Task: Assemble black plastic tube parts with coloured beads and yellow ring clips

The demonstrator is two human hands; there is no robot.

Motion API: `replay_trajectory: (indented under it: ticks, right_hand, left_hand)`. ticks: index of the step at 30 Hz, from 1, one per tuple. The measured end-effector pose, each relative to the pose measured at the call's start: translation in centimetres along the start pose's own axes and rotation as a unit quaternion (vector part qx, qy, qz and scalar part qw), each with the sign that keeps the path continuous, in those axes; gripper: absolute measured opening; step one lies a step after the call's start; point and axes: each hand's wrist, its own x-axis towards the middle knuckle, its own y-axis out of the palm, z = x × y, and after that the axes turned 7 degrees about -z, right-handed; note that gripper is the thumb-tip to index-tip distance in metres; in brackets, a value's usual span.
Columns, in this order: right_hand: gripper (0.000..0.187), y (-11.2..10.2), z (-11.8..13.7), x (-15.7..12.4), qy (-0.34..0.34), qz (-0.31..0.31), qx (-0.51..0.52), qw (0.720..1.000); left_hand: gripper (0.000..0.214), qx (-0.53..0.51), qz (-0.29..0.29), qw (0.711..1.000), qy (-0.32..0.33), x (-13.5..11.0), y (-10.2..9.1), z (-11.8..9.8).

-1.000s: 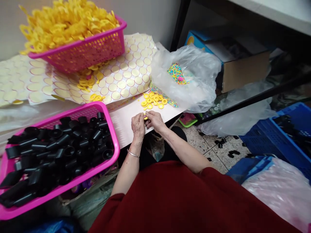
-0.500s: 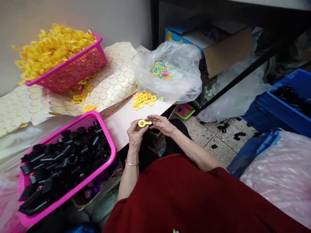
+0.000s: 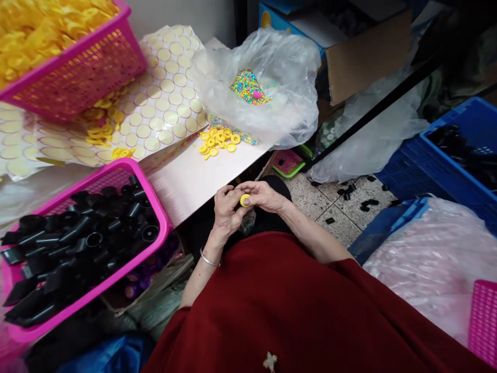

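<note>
Both my hands meet over my lap, just off the table's front edge. My left hand (image 3: 227, 210) and my right hand (image 3: 263, 196) pinch one small yellow ring piece (image 3: 244, 199) between their fingertips. A loose pile of the same yellow rings (image 3: 217, 142) lies on the table beyond them. Left of my hands stands a pink basket (image 3: 157, 204) filled with black plastic tubes (image 3: 85, 235). A clear bag (image 3: 287, 83) holds small multicoloured beads (image 3: 246, 87).
A second pink basket (image 3: 81, 67) heaped with yellow parts stands at the back left on sheets of round stickers (image 3: 166, 109). A cardboard box (image 3: 365, 57), a blue crate (image 3: 446, 155) and plastic bags (image 3: 427, 259) crowd the right. Black bits litter the floor (image 3: 349, 194).
My hands drew back from the table toward my lap with the yellow piece. It showed as a ring with a tab half a second ago; now my fingers close round it.
</note>
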Motion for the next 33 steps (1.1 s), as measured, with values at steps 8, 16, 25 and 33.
replay_trajectory:
  ticks: [8,16,25,33]
  right_hand:
    - [0.037,0.3,-1.4,-0.6,0.004,-0.012,-0.039,0.999]
    - [0.045,0.3,-1.7,0.0,0.023,0.019,-0.117,0.993]
    - [0.037,1.1,-3.6,2.1,-0.125,-0.132,-0.227,0.957]
    - [0.023,-1.5,-5.0,4.0,-0.203,-0.127,-0.699,0.674]
  left_hand:
    - [0.018,0.012,0.028,1.000,-0.006,-1.5,0.3,0.8]
    - [0.013,0.008,-0.002,0.999,0.041,-2.7,0.2,1.4]
    - [0.047,0.032,-0.054,0.996,0.062,-1.9,0.1,3.1]
    - [0.022,0.082,-0.031,0.985,0.150,-4.9,-4.1,0.4]
